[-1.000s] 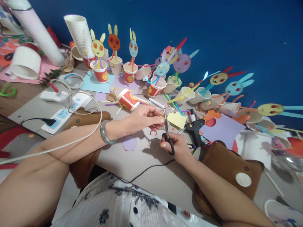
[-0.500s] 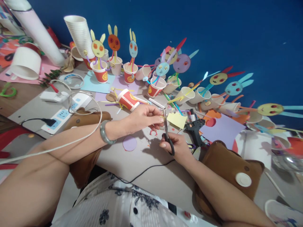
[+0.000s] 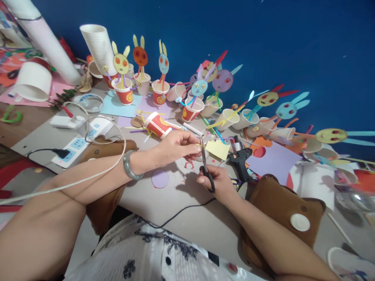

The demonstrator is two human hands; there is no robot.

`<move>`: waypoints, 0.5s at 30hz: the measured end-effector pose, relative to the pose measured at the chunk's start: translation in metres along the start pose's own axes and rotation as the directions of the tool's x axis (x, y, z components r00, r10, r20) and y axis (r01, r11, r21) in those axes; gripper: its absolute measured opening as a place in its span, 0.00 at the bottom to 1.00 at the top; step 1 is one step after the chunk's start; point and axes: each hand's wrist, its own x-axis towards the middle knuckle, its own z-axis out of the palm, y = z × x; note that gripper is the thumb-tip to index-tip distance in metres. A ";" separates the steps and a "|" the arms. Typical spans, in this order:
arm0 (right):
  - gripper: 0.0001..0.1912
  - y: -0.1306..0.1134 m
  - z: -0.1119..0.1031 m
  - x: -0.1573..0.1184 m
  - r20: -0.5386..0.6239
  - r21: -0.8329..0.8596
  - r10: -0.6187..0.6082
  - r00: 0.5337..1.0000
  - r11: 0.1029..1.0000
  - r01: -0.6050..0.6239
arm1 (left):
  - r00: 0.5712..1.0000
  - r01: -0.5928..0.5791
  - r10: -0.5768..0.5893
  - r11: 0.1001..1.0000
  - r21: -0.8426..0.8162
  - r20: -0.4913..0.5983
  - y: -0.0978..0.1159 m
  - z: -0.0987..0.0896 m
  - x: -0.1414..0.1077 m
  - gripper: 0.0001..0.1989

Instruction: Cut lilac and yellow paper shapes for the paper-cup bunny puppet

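Black-handled scissors (image 3: 208, 180) sit in my right hand (image 3: 220, 182), fingers through the loops and blades pointing up and away from me. My left hand (image 3: 182, 145) is pinched closed right beside the blades. Between its fingertips is a small yellowish piece, mostly covered, that looks like paper; its shape I cannot make out. Below my left hand lies a purple paper disc (image 3: 160, 178) on the table. A yellow paper piece (image 3: 217, 149) rests just beyond the scissors, and a red paper scrap (image 3: 189, 165) lies under my hands.
Paper cups with rabbit-faced figures (image 3: 199, 88) line the blue wall. A red cup (image 3: 158, 125) lies on its side behind my left hand. A black glue gun (image 3: 240, 164) stands to the right. Brown cushions (image 3: 281, 218), a power strip (image 3: 79, 144) and a white cable surround my arms.
The view has shifted slightly. My hands stay together with the scissors beside the pinched piece, and nothing has been let go.
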 end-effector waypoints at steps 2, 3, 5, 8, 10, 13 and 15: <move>0.30 0.001 0.000 0.000 -0.002 -0.005 0.000 1.000 1.000 0.000 | 1.000 -0.004 0.004 1.000 -0.001 -0.003 0.000 0.000 0.000 0.06; 0.30 0.001 0.000 0.000 -0.004 -0.005 -0.002 1.000 1.000 0.002 | 1.000 -0.005 0.005 1.000 -0.003 -0.003 0.000 0.000 0.000 0.06; 0.31 0.001 0.000 0.000 -0.007 -0.002 -0.005 1.000 1.000 0.005 | 1.000 -0.003 0.003 1.000 -0.002 -0.002 0.001 0.001 0.000 0.06; 0.31 0.001 0.000 -0.001 -0.006 -0.003 -0.004 1.000 1.000 0.004 | 1.000 -0.002 0.002 1.000 0.009 -0.010 0.001 0.001 -0.001 0.06; 0.31 0.001 0.001 0.000 -0.006 -0.009 -0.006 1.000 1.000 0.006 | 1.000 -0.008 0.008 1.000 0.013 -0.018 0.001 0.000 -0.001 0.06; 0.30 0.001 0.001 0.000 -0.002 -0.007 -0.014 1.000 1.000 0.014 | 1.000 -0.014 0.014 1.000 0.014 -0.025 0.000 0.000 -0.001 0.05; 0.30 0.001 0.001 0.000 -0.003 -0.006 -0.021 1.000 1.000 0.021 | 1.000 -0.019 0.019 1.000 0.012 -0.024 0.000 -0.001 -0.001 0.05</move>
